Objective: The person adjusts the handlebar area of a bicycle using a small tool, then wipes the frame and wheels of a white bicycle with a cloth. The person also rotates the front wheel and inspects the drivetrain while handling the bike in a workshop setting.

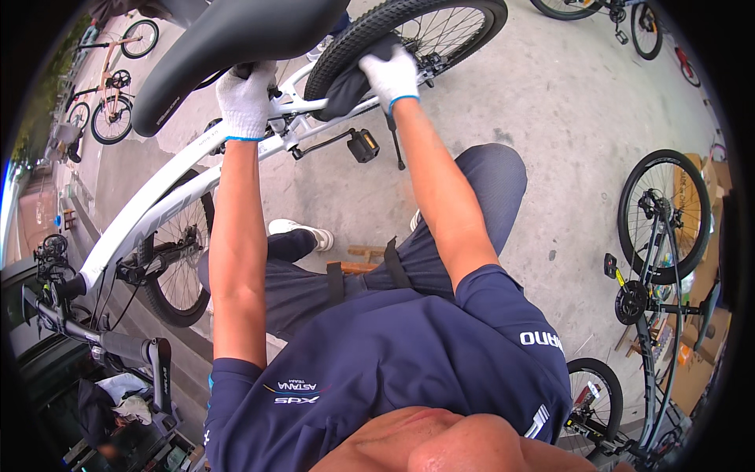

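Observation:
A white bicycle frame (149, 212) stretches diagonally in front of me, with a black saddle (244, 39) at its top. My left hand (245, 102), in a white knit glove, is closed around the seat post just below the saddle; its fingertips are partly hidden. My right hand (391, 76), gloved the same way, grips a dark cloth (346, 88). That cloth lies between the knobbly rear tyre (326, 59) and the white frame tubes. Below my hands are a pedal (363, 145) and a kickstand (398, 153).
The front wheel (177, 259) and handlebar (59, 318) are at the left. Another bicycle (649, 275) stands at the right beside cardboard (700, 354). An orange bicycle (106, 90) is at the far left. Under my legs is a wooden stool (354, 266) on a concrete floor (543, 102).

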`<state>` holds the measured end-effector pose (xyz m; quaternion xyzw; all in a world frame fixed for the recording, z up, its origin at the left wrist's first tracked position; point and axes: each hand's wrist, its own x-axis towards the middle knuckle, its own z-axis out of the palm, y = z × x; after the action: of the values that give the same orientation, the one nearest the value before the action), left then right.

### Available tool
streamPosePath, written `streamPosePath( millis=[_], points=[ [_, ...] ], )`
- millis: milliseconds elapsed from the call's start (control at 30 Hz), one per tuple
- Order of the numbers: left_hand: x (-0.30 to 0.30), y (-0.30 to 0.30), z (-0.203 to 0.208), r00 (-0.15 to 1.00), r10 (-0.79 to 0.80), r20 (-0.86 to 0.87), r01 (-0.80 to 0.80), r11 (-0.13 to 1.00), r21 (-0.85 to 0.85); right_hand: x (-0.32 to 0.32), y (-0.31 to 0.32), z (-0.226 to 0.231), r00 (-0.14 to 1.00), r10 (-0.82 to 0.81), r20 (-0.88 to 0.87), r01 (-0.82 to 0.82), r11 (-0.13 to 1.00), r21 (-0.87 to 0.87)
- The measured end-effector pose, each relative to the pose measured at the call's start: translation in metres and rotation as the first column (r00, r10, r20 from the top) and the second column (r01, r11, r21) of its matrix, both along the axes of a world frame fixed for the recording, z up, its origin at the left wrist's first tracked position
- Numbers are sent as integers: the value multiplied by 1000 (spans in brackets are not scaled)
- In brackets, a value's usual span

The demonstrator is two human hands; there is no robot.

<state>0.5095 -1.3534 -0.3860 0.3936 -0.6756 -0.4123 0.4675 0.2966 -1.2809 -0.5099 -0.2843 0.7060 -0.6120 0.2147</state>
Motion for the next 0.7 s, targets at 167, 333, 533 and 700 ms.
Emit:
streamPosePath(
  millis=[167, 333, 533, 700],
  points=[
    [1, -1, 2, 1000, 4, 31, -3, 1000, -25, -94, -23, 11, 884, -222, 412, 397, 822, -407],
    [1, -1, 2, 1000, -6, 3, 6, 1000, -10, 39, -4, -24, 983, 167, -70, -154, 975, 159],
    [3, -1, 2, 999, -40, 20, 40, 999, -11, -95, -35, -29, 870, -87, 484, 263, 914, -308],
    [5, -1, -1, 999, -42, 23, 43, 997, -58, -23, -21, -34, 972, -158, 177, 198, 949, -245]
  ],
)
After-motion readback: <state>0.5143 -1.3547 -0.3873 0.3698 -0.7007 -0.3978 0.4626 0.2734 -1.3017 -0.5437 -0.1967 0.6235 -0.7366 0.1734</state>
